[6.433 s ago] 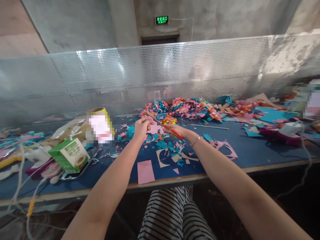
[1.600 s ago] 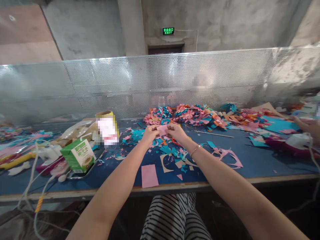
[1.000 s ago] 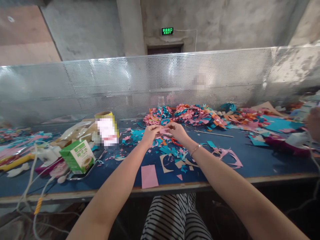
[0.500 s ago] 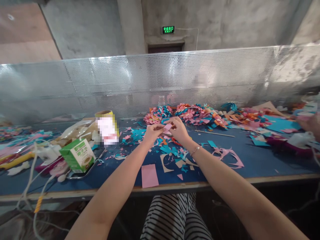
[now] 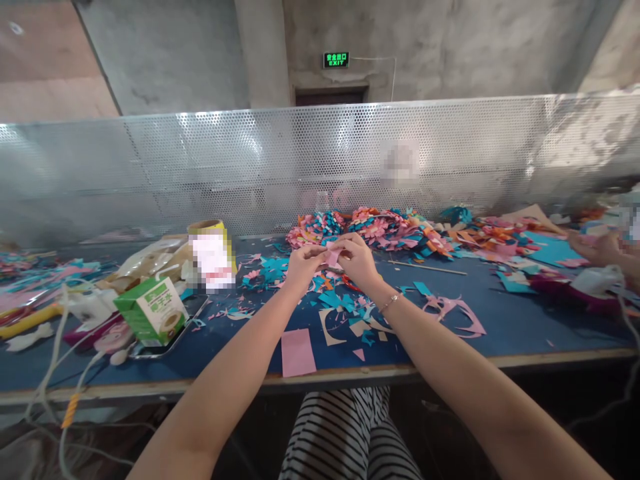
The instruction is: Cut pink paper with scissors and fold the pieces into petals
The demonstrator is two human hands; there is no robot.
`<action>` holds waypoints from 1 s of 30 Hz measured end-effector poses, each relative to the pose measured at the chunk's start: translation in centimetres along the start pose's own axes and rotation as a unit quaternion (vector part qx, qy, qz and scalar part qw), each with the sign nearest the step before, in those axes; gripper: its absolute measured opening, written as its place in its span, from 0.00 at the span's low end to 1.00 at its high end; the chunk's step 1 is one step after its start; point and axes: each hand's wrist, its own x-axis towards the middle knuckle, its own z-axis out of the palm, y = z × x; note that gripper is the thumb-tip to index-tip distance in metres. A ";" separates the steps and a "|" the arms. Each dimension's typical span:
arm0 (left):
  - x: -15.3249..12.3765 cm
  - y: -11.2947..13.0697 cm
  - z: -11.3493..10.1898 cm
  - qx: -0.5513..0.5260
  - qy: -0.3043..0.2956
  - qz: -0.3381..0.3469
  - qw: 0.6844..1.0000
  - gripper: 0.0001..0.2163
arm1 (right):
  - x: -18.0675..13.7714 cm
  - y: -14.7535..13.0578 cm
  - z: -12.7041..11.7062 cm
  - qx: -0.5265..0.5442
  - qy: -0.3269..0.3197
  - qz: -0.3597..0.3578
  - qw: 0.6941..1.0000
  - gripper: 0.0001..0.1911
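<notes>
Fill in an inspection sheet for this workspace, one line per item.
Surface: blue table, strewn with scraps.
Job's things: small pink paper piece, pinched by both hands.
Clutter: pink paper rectangle, paper flower pile, green carton, thin stick.
Hands: left hand and right hand, both shut on the piece.
Cables: white cables at the table's left end.
Surroundings: perforated metal screen, exit sign, another person's hand.

Paper flowers (image 5: 365,230) along desk (image 5: 500,320) back edge, centre. Carton (image 5: 150,310) near front-left, on tray (image 5: 193,313). Paper rectangle (image 5: 297,352) at front edge, centre. Cut scraps (image 5: 345,307) mid-desk. Stick (image 5: 425,268) right of centre, before flowers.
</notes>
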 end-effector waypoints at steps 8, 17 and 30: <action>0.0 0.1 0.0 0.023 -0.014 0.001 1.000 0.07 | 0.1 -0.4 -0.3 -0.011 -0.013 0.014 1.000 0.16; 0.3 -0.2 -0.3 0.088 0.007 0.007 0.996 0.04 | 0.2 -0.5 -0.4 0.001 -0.047 0.015 0.999 0.14; 0.5 0.1 -0.6 0.011 -0.008 -0.013 1.000 0.09 | 0.4 0.1 -0.8 -0.016 -0.064 0.000 0.998 0.11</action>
